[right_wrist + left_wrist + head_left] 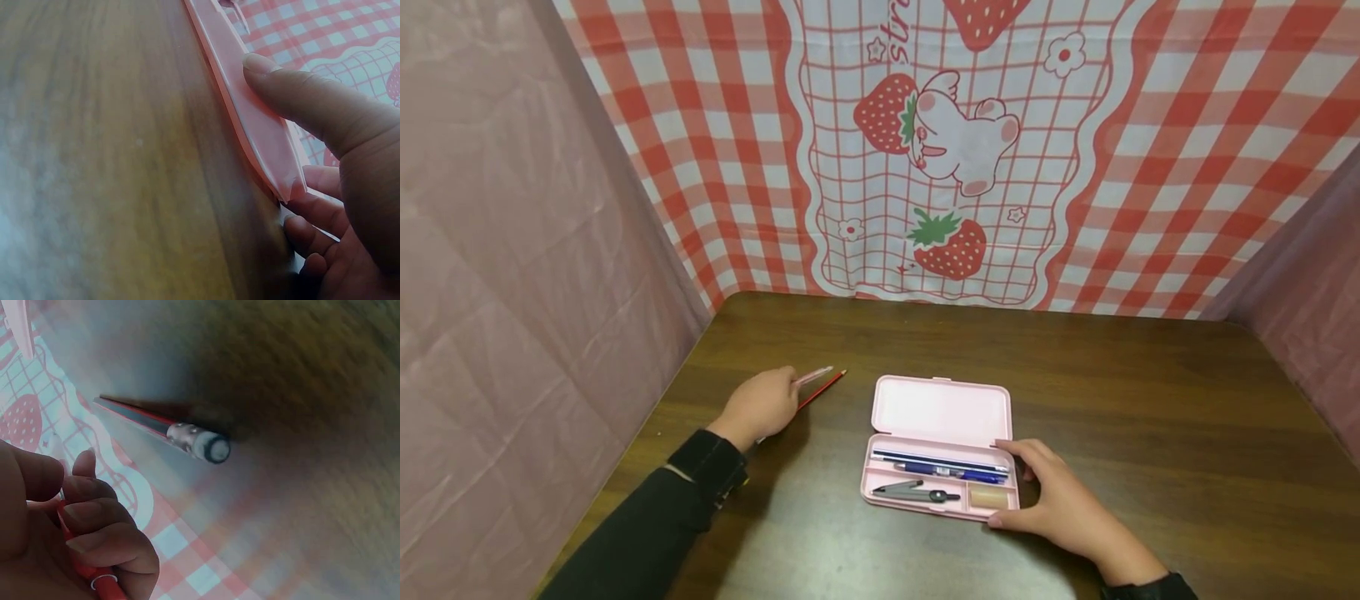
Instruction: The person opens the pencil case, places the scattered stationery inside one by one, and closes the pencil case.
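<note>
Left hand [760,407]: fingers curled round a pink pen [812,377], lifted just off the tabletop [1150,400].
Red pencil [822,389]: lies beside that hand, likely within reach.
Right hand [1052,496]: thumb and fingers grip the open pencil case [940,412] at its right end, apparently steadying it.
Case contents: pens, compass, eraser.
Unclear: wrist views blurred; pen mostly hidden in the fist.

You're seated at a small, screened-off study desk, shown by the dark wood tabletop [1150,400], the plain pink sheets [512,250] hung at the frame's left and right edges, and the strawberry-print checked cloth [940,150] across the top centre.
</note>
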Demonstrator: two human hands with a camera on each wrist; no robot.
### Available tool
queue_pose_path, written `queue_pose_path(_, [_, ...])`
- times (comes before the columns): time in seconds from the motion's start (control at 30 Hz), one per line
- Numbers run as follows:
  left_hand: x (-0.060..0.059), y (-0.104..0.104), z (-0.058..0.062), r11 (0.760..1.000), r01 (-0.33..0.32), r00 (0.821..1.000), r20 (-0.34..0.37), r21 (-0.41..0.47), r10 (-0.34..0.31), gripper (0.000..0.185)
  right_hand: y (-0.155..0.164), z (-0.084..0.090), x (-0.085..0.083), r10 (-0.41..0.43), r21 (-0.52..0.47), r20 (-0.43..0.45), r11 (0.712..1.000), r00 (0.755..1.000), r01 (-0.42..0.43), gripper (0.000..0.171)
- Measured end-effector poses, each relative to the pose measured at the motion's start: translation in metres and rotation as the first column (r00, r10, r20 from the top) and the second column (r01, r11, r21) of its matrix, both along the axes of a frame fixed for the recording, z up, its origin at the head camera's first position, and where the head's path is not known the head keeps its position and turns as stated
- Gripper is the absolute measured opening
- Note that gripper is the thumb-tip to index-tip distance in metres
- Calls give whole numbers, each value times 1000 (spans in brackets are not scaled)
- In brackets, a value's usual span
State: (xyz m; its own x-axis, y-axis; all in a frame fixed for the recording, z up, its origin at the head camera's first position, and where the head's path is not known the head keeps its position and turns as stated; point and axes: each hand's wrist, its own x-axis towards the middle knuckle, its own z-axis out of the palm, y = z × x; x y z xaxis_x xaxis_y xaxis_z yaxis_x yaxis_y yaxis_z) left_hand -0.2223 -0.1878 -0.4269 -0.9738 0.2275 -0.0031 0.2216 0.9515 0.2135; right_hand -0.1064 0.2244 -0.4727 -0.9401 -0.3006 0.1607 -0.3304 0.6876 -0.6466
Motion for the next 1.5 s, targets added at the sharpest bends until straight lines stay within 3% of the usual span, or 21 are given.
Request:
queue_pose_path(0.3, [6,15,2,995,84,991,-104,-54,-89,12,1,0,-1,-4,6,8,1000,1000,4,94])
queue_pose_path(0.8, [27,66,14,975,214,962,-162,-61,-221,14,1,4,-1,5,-2,19,1000,1000,-5,93])
queue_pose_path(1.13, [47,96,14,940,340,931,-131,-38,-342,10,1,1,-1,-1,2,26,1000,1000,1,95])
queue_pose_path(1.37, [59,119,16,913,408,912,-55,19,-406,9,1,0,-1,-4,0,28,1000,1000,4,95])
queue_pose_path(1.5, [60,128,10,883,468,881,-63,-11,-468,9,1,-1,0,1,-3,6,1000,1000,-1,94])
